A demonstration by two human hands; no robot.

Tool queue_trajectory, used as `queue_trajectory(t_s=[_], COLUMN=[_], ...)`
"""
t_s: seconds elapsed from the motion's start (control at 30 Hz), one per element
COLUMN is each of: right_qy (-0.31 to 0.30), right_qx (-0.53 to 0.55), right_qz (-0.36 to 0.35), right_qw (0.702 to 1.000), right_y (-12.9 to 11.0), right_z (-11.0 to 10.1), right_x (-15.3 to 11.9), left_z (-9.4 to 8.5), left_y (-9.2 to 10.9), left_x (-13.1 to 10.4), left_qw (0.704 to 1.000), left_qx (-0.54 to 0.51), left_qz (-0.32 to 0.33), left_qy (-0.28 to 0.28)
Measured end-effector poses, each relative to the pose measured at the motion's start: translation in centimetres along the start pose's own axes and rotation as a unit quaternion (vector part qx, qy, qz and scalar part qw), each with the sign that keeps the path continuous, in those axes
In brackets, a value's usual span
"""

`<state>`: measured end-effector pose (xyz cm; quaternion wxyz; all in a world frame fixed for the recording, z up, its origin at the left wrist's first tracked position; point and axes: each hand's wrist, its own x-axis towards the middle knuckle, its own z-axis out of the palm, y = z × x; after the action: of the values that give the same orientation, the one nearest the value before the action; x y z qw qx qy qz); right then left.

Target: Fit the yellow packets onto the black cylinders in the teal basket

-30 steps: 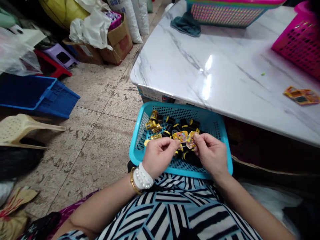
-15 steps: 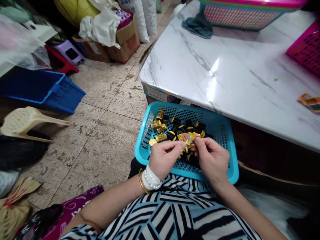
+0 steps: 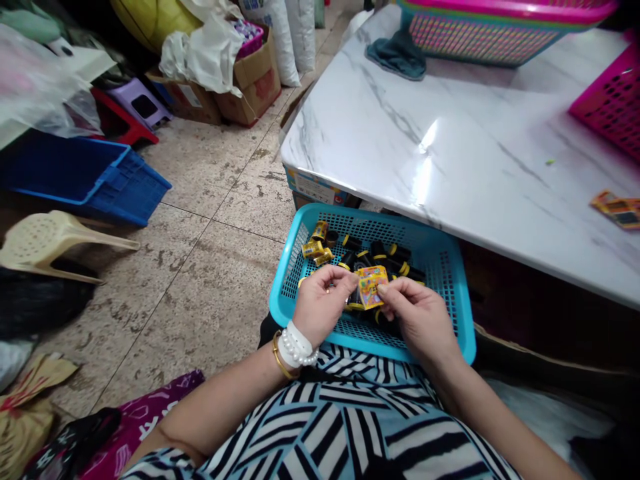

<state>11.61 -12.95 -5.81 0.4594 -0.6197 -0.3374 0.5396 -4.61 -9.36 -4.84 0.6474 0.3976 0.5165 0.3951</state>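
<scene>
Over a light-blue plastic basket [image 3: 283,293], both hands hold a small yellow printed label [image 3: 373,290] with colourful pictures. My right hand [image 3: 425,317] pinches its right edge between thumb and fingers. My left hand [image 3: 323,300], closed in a pinch, is at the label's left edge; the exact contact is hard to make out. Beneath them in the basket lie several small black tubs with yellow caps [image 3: 400,251]. At the basket's far left are several small cylinders wrapped in yellow labels [image 3: 313,249]. My hands hide part of the basket's contents.
A white marble-patterned table [image 3: 360,133] stands just beyond the basket. It bears more printed labels [image 3: 617,210], a dark cloth [image 3: 397,57], a pink-rimmed basket [image 3: 480,40] and a magenta basket [image 3: 613,100]. On the left floor are a beige stool [image 3: 37,243] and a blue crate [image 3: 127,193].
The label has turned to face me more flatly and looks spread wider. My left hand has shifted slightly left, and my right hand has moved slightly down and left.
</scene>
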Motion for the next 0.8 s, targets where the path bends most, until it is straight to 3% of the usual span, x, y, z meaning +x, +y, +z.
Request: queue_trajectory(t_s=[0.2,0.43,0.67,0.8], right_qy=[0.06,0.071,0.12,0.096], right_qx=[-0.022,-0.068,-0.082,-0.091], right_qz=[-0.039,-0.092,-0.15,-0.163], right_qw=[0.997,0.991,0.978,0.978], right_y=[0.3,-0.2,-0.6,-0.6], right_z=[0.7,1.4,0.8,0.8], right_x=[-0.7,-1.3,-1.0,-0.9], left_z=[-0.3,0.2,-0.5,-0.5], left_y=[0.2,0.5,-0.3,-0.1], left_x=[-1.5,-1.5,-0.9,-1.2], left_qw=[0.999,0.999,0.995,0.999], left_qx=[0.038,0.032,-0.072,-0.032], left_qz=[0.022,-0.02,-0.061,-0.038], left_qy=[0.013,-0.002,0.035,0.008])
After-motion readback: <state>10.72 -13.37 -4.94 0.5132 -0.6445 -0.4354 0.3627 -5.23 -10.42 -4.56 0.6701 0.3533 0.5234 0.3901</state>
